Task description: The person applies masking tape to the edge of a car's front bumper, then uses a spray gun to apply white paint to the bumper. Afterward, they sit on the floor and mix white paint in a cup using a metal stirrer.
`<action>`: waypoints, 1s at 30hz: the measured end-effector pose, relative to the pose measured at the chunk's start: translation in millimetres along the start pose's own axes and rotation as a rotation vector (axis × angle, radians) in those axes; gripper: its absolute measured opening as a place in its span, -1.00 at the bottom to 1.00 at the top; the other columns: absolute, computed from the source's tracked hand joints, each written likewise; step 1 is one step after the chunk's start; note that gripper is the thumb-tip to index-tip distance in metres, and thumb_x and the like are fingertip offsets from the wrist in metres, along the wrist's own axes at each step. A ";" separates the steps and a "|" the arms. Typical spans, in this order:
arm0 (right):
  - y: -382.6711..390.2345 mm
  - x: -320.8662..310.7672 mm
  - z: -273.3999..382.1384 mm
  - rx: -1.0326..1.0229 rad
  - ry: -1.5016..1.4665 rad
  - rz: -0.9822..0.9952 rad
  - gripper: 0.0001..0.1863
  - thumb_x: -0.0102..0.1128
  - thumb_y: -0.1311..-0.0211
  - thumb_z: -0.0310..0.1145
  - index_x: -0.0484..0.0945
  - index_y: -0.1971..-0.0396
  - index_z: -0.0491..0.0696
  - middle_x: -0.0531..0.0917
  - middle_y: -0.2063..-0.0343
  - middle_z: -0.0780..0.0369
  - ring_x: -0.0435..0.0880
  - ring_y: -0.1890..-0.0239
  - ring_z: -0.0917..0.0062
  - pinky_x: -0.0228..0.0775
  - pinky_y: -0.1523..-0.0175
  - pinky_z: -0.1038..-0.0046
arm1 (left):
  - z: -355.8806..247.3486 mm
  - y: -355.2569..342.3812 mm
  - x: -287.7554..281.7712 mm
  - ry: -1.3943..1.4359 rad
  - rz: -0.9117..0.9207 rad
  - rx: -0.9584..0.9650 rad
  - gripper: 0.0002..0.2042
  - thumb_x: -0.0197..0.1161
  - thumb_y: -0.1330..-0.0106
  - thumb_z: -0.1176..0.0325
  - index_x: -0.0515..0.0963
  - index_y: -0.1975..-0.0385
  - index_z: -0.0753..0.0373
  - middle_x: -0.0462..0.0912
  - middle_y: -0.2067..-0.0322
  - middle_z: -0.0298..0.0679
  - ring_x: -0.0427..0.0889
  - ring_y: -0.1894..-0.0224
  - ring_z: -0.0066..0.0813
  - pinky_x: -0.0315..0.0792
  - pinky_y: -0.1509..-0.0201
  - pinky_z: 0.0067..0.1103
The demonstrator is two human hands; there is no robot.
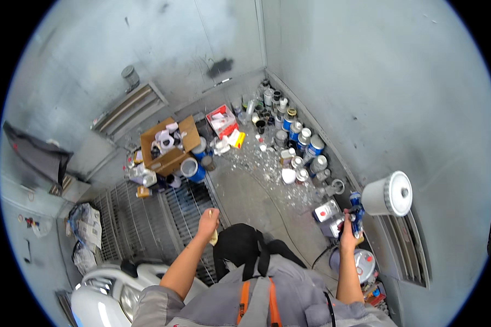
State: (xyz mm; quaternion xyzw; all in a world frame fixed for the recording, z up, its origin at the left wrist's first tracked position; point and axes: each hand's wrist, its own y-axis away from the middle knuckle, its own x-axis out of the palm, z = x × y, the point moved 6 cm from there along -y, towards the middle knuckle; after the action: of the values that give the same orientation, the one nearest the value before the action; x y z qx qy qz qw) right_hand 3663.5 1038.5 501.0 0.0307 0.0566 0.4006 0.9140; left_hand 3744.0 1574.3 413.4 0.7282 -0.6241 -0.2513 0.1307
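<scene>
My right hand (347, 233) is wrapped round the handle of a blue spray gun (357, 215), held out to the right near the wall. A large white cup (381, 195) is fixed to the gun and lies tilted toward the right. My left hand (208, 223) is closed in front of me, left of the middle, over the floor grating. From under its fingers hangs a pale yellow, cloth-like piece (214, 238), mostly hidden in the grip. Below the spray gun, a rectangular tin (327, 211) stands on the floor.
Several paint cans (304, 136) line the foot of the right wall. A cardboard box (172, 161) of used cups, a blue bucket (193, 170) and a red box (222, 121) stand ahead. A white car's front (101, 300) is at lower left. A thin hose (275, 204) crosses the floor.
</scene>
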 end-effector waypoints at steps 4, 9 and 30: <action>-55.4 75.5 -42.6 0.008 -0.010 -0.056 -0.76 0.25 -0.42 -0.44 0.62 -0.01 -0.17 0.65 0.39 0.32 0.53 0.54 0.71 0.35 0.44 0.60 | 19.9 -167.8 -36.2 -0.377 -0.076 0.116 -0.69 0.22 -0.39 0.18 0.49 0.05 0.27 0.65 0.40 -0.10 0.67 0.34 -0.11 0.54 0.20 -0.29; -126.7 158.3 -177.1 0.055 0.104 -0.221 -0.77 0.22 -0.42 -0.46 0.62 -0.02 -0.15 0.58 0.46 0.36 0.48 0.54 0.72 0.28 0.45 0.60 | -27.0 -425.9 -9.2 -0.729 -0.063 0.200 -0.73 0.16 -0.37 0.25 0.44 0.05 0.26 0.68 0.20 0.17 0.66 0.07 0.29 0.52 -0.02 -0.10; -218.2 237.7 -443.8 -0.062 0.231 -0.624 -0.73 0.29 -0.38 -0.44 0.66 -0.04 -0.14 0.65 0.44 0.35 0.53 0.49 0.71 0.41 0.39 0.54 | -160.6 -825.9 253.5 -0.798 0.035 1.558 -0.34 0.37 -0.31 0.48 0.36 -0.45 0.21 0.49 -0.37 -0.04 0.43 -0.43 -0.07 0.29 -0.50 -0.32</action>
State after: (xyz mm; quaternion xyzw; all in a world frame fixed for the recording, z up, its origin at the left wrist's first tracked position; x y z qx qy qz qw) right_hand 3925.5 1070.3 20.0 -0.0614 0.1543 0.1040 0.9806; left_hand 4549.4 1461.7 80.5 0.4583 -0.6285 0.0126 -0.6283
